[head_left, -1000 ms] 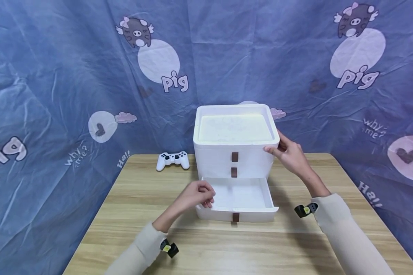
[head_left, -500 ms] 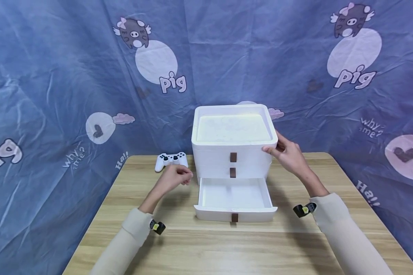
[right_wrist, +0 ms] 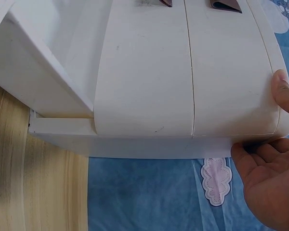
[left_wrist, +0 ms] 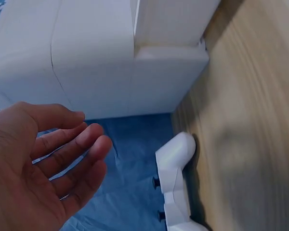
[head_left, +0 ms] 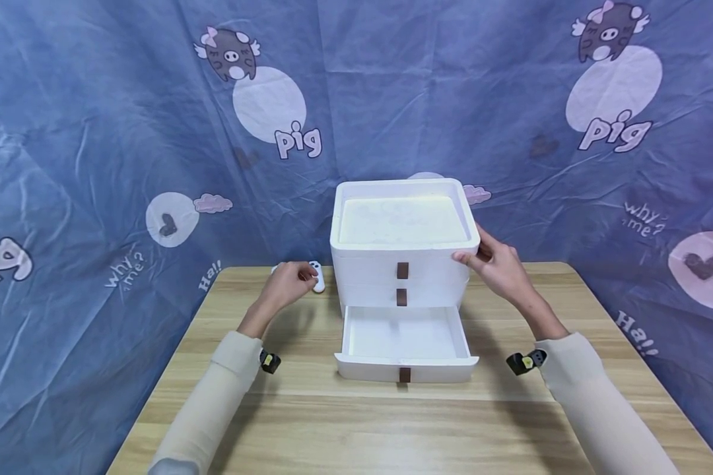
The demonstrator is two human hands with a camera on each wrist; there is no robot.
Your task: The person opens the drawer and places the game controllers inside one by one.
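A white game controller (head_left: 319, 280) lies at the back left of the table, mostly hidden behind my left hand (head_left: 284, 286) in the head view. The left wrist view shows that hand apart from the controller (left_wrist: 175, 190), its fingers loosely bent around nothing. To the right stands a white drawer cabinet (head_left: 368, 267) with brown pull tabs. Its bottom drawer (head_left: 365, 371) is pulled out, with nothing seen inside. My right hand (head_left: 504, 272) grips the cabinet's upper right corner, thumb on the front face and fingers against the side (right_wrist: 274, 178).
The cabinet's top is a shallow tray with a raised rim (head_left: 407, 249). Wood-grain tabletop (head_left: 392, 429) extends in front of the drawer. A blue cloth (head_left: 380, 99) with pig prints hangs behind and at both sides.
My left hand has moved from the open drawer's left edge, leftward and back, to the controller, now covering much of it. The right hand keeps its grip on the cabinet.
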